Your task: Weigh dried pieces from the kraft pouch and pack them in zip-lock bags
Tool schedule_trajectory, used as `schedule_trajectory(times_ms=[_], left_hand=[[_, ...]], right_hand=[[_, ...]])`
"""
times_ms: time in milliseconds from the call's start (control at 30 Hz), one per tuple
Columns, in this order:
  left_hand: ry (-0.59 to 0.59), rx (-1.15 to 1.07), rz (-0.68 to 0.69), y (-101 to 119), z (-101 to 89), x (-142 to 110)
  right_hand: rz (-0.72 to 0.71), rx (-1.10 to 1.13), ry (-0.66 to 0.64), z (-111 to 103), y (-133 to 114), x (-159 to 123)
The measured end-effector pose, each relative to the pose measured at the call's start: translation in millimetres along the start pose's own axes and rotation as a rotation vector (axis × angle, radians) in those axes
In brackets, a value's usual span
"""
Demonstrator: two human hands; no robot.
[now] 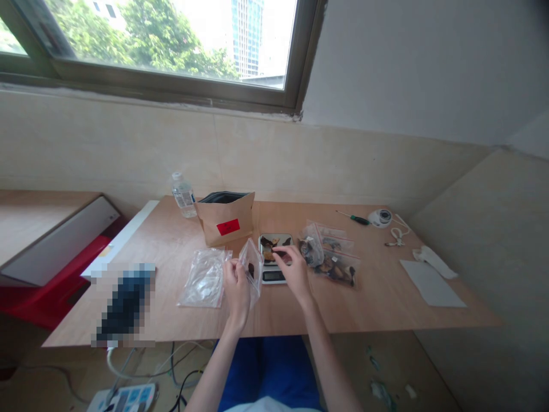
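Note:
My left hand (pixel 235 283) pinches the rim of a small clear zip bag (pixel 252 268), holding it upright and open; a dark piece lies inside it. My right hand (pixel 293 269) reaches over a small digital scale (pixel 274 276) and its fingertips pinch a dark piece among the dried pieces heaped on the scale's platform (pixel 274 242). Both hands hover just above the wooden table (pixel 377 297).
Empty clear bags (pixel 204 278) lie left of my hands. Filled zip bags (pixel 332 258) lie to the right. A brown paper bag with a red label (pixel 226 220) and a water bottle (pixel 183 195) stand behind. A screwdriver (pixel 354 217), a round white device (pixel 381 217), paper (pixel 431 283) sit far right.

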State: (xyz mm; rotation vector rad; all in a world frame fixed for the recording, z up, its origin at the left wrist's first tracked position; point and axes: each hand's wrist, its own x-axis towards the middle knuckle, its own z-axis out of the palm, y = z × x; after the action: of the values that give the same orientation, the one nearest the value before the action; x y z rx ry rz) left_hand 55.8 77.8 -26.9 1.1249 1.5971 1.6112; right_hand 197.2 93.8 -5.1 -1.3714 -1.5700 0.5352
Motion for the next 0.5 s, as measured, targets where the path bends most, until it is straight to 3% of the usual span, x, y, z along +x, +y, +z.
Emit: schedule_trajectory(times_ms=[100, 167, 233, 333, 433, 500], left_hand=[[-0.009, 0.012, 0.013, -0.9, 1.5, -1.4], [-0.005, 0.021, 0.013, -0.9, 0.7, -1.4], [0.004, 0.03, 0.011, -1.2, -2.0, -0.3], [0.014, 0.035, 0.002, -3.5, -7.3, 2.7], [0.016, 0.03, -0.009, -6.6, -10.6, 4.8], [0.009, 0.02, -0.011, -7.5, -11.1, 5.2]], right_hand=[[-0.138, 0.08, -0.147, -0.7, -34.6, 5.8], [-0.189, 0.076, -0.155, -0.3, -35.0, 12.8], [-0.172, 0.021, -0.065, 1.1, -14.9, 22.6], [-0.101, -0.19, 0.049, 4.4, 36.4, 37.4], [-0.068, -0.397, -0.025, 6.5, 80.3, 45.1], [-0.054, -0.467, -0.066, 6.1, 95.0, 46.4]])
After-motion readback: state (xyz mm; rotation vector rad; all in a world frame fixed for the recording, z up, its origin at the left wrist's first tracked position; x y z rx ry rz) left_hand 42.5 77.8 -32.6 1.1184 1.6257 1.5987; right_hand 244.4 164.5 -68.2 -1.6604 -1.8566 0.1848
